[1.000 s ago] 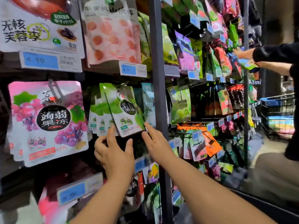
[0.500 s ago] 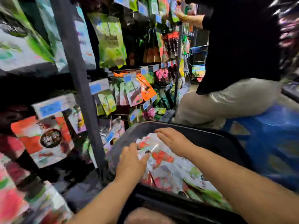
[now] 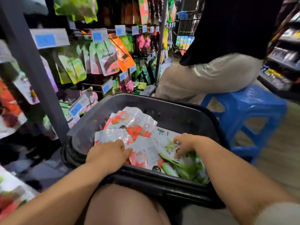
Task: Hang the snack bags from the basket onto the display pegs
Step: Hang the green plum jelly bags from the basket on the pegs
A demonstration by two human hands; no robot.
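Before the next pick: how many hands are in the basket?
2. The left hand lies on the red bags at the near left of the basket; the right hand, fingers curled, touches a green bag at the near right.

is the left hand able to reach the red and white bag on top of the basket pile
Probably yes: the left hand rests on the pile, the red and white bag lies uncovered just beyond it, and the basket is open-topped.

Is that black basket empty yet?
Not empty: the basket holds red-and-white snack bags and green snack bags, lying flat.
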